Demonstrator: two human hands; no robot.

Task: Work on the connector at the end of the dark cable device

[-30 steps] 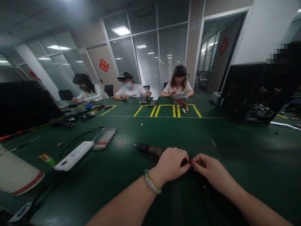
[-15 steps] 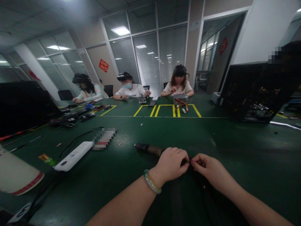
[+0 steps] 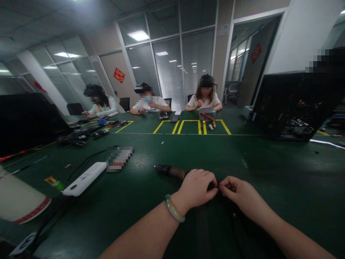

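Observation:
An electric screwdriver [image 3: 174, 172] with a black nose, silver tip and brownish body lies on the green table, its tip pointing left. My left hand [image 3: 198, 187] covers the rear of it, with fingers closed around that end; a jade-like bangle [image 3: 174, 208] circles this wrist. Close against the left fingertips, my right hand [image 3: 238, 192] pinches something small and dark at the tool's tail, mostly hidden by the fingers. Below the right hand a dark cord with a small shiny spot [image 3: 234, 214] is hard to make out.
To the left are a white power bank [image 3: 84, 178] with a cable, a pixelated flat item [image 3: 120, 159], a green-and-gold small item [image 3: 55, 182] and a paper cup [image 3: 21, 196]. A black computer case [image 3: 293, 108] stands at right. Three people sit across the table [image 3: 140, 223].
My hands stay almost in place, the fingertips shifting very slightly. Across the table, the middle person's hand has risen toward the face.

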